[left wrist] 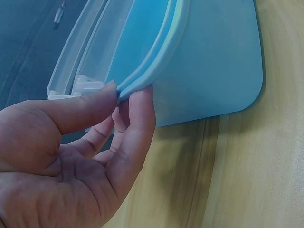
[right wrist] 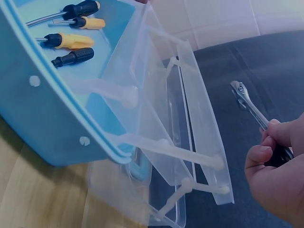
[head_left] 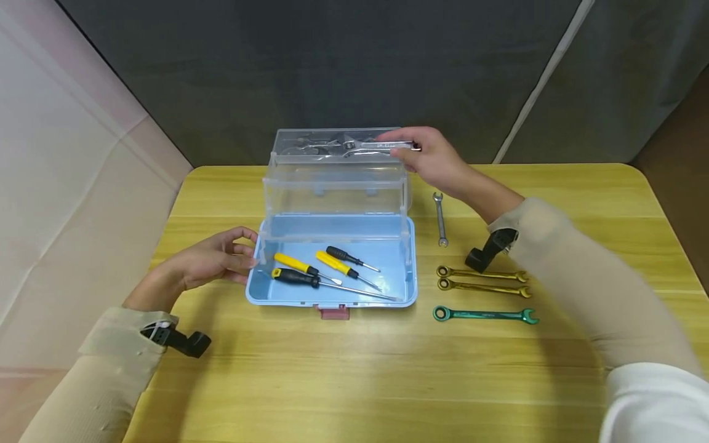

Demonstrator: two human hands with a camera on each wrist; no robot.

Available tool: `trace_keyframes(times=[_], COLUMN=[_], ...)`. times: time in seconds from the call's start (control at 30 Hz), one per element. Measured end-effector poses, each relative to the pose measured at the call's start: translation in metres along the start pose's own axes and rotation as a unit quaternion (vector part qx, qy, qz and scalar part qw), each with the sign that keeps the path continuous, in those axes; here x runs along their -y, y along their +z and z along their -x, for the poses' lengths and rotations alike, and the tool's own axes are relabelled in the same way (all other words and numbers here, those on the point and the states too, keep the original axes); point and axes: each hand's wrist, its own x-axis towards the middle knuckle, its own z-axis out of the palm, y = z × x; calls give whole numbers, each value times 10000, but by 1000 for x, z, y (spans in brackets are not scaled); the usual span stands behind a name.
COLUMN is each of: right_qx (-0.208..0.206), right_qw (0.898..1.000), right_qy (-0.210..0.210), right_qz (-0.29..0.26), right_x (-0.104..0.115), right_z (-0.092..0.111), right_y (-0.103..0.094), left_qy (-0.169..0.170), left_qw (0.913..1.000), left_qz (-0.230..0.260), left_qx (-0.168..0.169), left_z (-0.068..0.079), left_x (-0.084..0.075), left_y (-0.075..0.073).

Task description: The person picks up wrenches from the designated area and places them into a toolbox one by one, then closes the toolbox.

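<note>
My right hand (head_left: 429, 154) grips an adjustable wrench (head_left: 379, 146) by its handle, over the clear upper tray (head_left: 285, 140) of a light-blue toolbox (head_left: 252, 295). The right wrist view shows the silver head of this adjustable wrench (right wrist: 254, 110) apart from the tray's edge. Other silver tools (head_left: 316, 144) show in the upper tray, partly hidden by the held wrench. With thumb and fingers, my left hand (left wrist: 80, 156) pinches the toolbox's left rim (left wrist: 147, 76). Several screwdrivers (head_left: 338, 263) with yellow or black handles lie in the blue base.
On the wooden table (head_left: 343, 381), right of the box, lie a small silver open-end wrench (head_left: 440, 218), two gold ratchet wrenches (head_left: 482, 287) and a green one (head_left: 484, 314). The box's pink latch (head_left: 335, 313) faces me. A dark curtain (head_left: 332, 67) hangs behind the table.
</note>
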Motion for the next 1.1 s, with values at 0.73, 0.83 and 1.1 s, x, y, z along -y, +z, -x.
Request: trace_keyframes(times=[0.73, 0.83, 1.1], right_qx=[630, 622, 488], right_qw=[9967, 9970, 9968], right_qy=[178, 152, 303], right_qz=[488, 431, -555], right_x=[14, 14, 13], right_z=[-29, -30, -29], right_y=[42, 43, 35], left_qy=[-19, -15, 29], left_qw=[10000, 10000, 10000], left_qz=[-28, -30, 2], left_qx=[-21, -16, 20], left_z=[3, 3, 2], left_x=[0, 1, 3], left_y=[0, 0, -1])
